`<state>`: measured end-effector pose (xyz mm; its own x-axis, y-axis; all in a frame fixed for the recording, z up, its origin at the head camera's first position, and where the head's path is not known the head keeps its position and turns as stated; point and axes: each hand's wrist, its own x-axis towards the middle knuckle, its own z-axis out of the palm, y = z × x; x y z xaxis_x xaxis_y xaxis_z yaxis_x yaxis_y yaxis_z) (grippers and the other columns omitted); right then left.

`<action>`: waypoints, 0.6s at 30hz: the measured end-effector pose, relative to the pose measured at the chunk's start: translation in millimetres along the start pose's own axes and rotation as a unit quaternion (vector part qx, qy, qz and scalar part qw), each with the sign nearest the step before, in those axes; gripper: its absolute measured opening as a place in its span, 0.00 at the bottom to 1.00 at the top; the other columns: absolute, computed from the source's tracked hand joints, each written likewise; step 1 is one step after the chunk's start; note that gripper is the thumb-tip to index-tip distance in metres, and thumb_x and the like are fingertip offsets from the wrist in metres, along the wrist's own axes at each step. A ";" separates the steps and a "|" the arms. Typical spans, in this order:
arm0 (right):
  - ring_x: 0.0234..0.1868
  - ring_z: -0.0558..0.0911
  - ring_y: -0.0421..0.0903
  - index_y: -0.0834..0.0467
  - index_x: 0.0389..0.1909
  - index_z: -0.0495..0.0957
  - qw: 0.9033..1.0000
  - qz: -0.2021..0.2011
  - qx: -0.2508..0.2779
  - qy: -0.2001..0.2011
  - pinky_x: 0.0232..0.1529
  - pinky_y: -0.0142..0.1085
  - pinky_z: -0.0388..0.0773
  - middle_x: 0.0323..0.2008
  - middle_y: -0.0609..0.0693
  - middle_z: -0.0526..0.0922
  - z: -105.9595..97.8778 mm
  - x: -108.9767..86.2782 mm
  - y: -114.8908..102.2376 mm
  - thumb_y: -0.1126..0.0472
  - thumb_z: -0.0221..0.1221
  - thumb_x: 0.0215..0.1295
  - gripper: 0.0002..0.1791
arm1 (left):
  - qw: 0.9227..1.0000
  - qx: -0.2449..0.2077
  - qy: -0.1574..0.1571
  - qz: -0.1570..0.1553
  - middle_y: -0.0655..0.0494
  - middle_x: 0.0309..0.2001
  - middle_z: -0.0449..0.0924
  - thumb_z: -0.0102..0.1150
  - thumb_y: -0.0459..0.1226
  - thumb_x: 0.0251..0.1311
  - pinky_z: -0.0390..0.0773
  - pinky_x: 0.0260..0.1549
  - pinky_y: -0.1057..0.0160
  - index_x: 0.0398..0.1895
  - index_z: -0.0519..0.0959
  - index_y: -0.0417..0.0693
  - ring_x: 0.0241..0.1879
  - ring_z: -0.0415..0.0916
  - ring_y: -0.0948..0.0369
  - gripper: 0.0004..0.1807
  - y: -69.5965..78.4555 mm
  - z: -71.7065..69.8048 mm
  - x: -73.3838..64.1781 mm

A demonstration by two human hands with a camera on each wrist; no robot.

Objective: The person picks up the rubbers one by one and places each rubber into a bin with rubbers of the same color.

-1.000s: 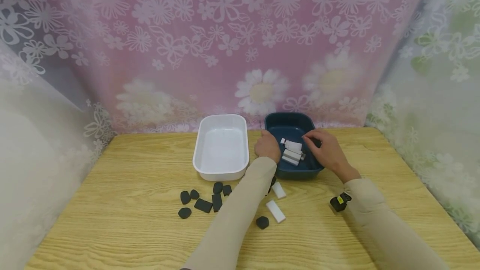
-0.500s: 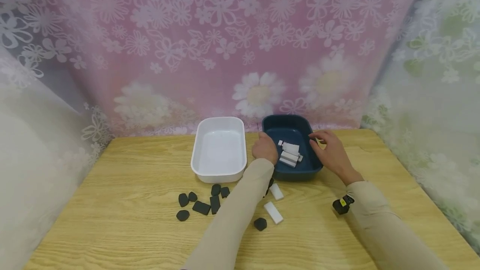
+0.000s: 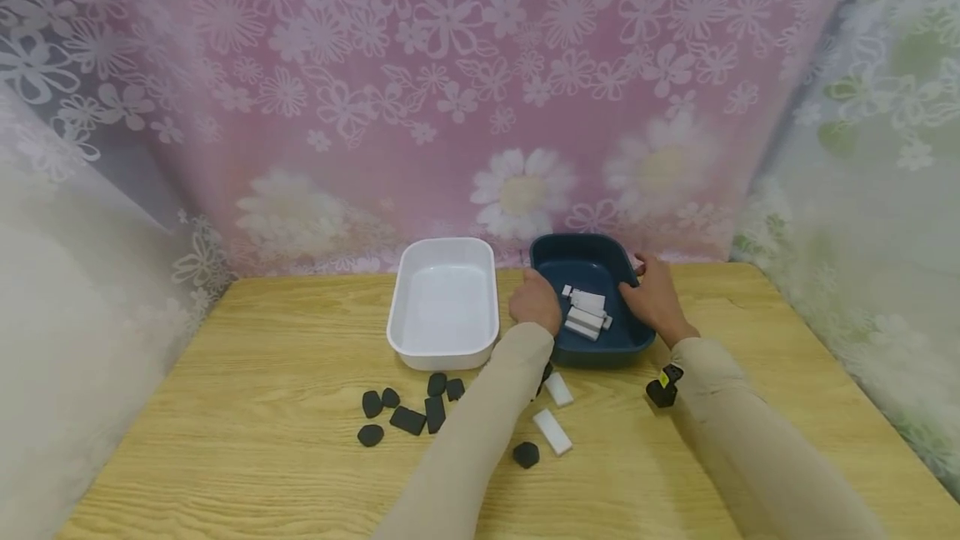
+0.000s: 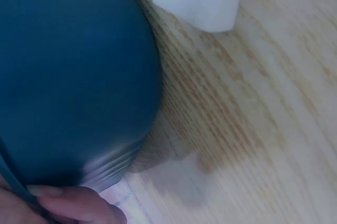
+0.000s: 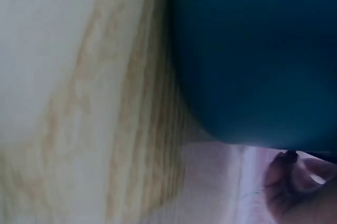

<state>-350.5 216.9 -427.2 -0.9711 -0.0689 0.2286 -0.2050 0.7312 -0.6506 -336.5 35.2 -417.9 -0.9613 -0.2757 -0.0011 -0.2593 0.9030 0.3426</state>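
Observation:
A dark blue plastic basin [image 3: 603, 355] stands at the back of the table, with several small white and grey pieces [image 3: 587, 315] piled in it. My left hand [image 3: 536, 303] grips its left rim; in the left wrist view fingers [image 4: 79, 205] curl at the rim. On the opposite side, my right hand [image 3: 654, 298] holds the right rim, thumb over the inside and fingers outside. The right wrist view has that hand [image 5: 303, 192] at the lower right, dim, beside the blue wall.
A white basin [image 3: 442, 357] stands left of the blue one. In front lie several black pieces [image 3: 408, 420], a black lump [image 3: 526, 454] and two white blocks [image 3: 552, 432]. A flowered curtain [image 3: 360, 107] hangs behind the wooden table [image 3: 247, 407].
My right hand, earlier hovering over the blue basin's right side with loose fingers, has come down onto its right rim. The left hand stays at the left rim. The view shifts slightly.

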 end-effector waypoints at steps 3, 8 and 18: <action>0.44 0.73 0.62 0.74 0.68 0.52 0.999 0.021 0.002 -0.037 0.43 0.55 0.72 0.48 0.70 0.70 1.2 2.3 2.6 0.67 0.49 0.64 0.33 | 1.000 -0.002 -0.002 0.005 0.51 0.33 0.84 0.56 0.41 0.64 0.80 0.27 0.59 0.51 0.69 0.43 0.32 0.82 0.58 0.17 -1.0 -1.0 1.6; 0.41 0.78 0.61 0.68 0.71 0.52 0.997 0.048 -0.025 -0.063 0.36 0.49 0.76 0.56 0.72 0.70 -1.7 -2.6 2.2 0.66 0.46 0.64 0.34 | 1.000 0.001 0.006 0.018 0.51 0.31 0.83 0.52 0.40 0.66 0.79 0.26 0.59 0.46 0.68 0.44 0.30 0.82 0.58 0.11 -2.2 6.0 2.9; 0.13 0.56 0.41 0.63 0.73 0.51 0.994 0.089 0.001 -0.059 0.19 0.37 0.62 0.53 0.71 0.75 -0.5 0.7 -1.5 0.70 0.44 0.58 0.38 | 0.999 0.009 -0.012 0.042 0.49 0.31 0.84 0.47 0.40 0.69 0.79 0.27 0.57 0.49 0.67 0.42 0.30 0.82 0.56 0.12 -7.5 3.0 4.9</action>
<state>-350.9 216.1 -425.7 -0.9996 -0.0175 0.0232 -0.0285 0.7380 -0.6742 -339.6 28.0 -423.3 -0.9815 -0.1917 0.0041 -0.1800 0.9285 0.3247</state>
